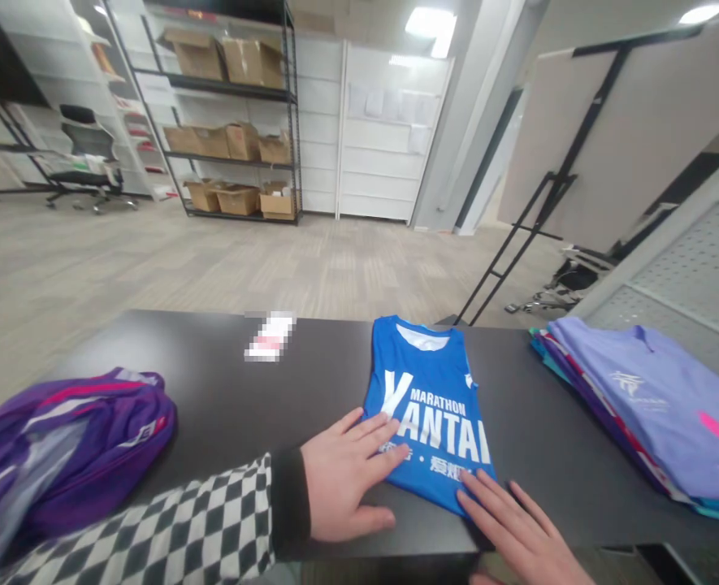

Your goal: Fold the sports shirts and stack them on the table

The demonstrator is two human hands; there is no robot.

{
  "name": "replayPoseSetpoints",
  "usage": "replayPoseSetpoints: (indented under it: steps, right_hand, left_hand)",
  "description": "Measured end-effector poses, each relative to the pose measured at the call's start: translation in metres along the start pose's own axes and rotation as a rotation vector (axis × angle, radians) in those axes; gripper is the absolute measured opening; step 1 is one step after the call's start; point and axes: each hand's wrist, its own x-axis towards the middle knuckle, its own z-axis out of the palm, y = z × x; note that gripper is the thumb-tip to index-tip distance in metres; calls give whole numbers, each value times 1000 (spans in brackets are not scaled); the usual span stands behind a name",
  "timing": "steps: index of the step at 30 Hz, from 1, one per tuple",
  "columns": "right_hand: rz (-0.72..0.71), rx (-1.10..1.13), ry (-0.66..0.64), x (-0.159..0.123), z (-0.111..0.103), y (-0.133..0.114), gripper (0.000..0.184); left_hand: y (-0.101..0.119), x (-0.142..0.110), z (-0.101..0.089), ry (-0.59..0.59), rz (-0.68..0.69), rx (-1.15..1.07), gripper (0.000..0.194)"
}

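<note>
A blue sleeveless shirt (427, 402) with white "MARATHON" lettering lies folded lengthwise on the black table (231, 398). My left hand (347, 475), in a black-and-white checkered sleeve, lies flat and open with its fingertips on the shirt's lower left edge. At the shirt's near right corner my right hand (521, 528) rests open, fingers stretched out and touching the fabric. Neither hand holds anything.
A crumpled purple garment (67, 447) lies at the table's left. A stack of folded shirts, lilac on top (651, 398), sits at the right. A small blurred white card (270, 335) lies near the far edge. Beyond are shelves with cardboard boxes (231, 122), an office chair (84, 154) and a tilted board (608, 122).
</note>
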Motion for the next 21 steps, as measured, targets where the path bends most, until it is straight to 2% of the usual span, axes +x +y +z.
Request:
replayPoseSetpoints:
  steps: [1,3,6,8,10,14,17,21]
  right_hand:
    - [-9,-29,2,-10,0,-2,79]
    - [0,-74,34,-23,-1,-2,61]
    - [32,-121,136,-28,-3,-1,35]
    - [65,-115,175,-28,-2,-3,30]
    - [96,-82,187,-26,-1,-8,32]
    - [42,-15,188,-16,-10,-19,34]
    - [-1,-2,171,-11,-24,-21,30]
    - [10,5,168,-17,-47,-14,30]
  left_hand:
    - [5,-6,2,-5,-13,10,87]
    - [18,-18,7,7,-55,28,84]
    - [37,-33,15,35,-112,43,87]
    - [47,-42,21,41,-93,59,89]
    - [56,-49,29,95,-78,96,74]
    - [69,-60,39,366,-65,152,36]
    - [76,-63,32,454,-17,115,30]
    - [85,-62,6,501,22,56,33]
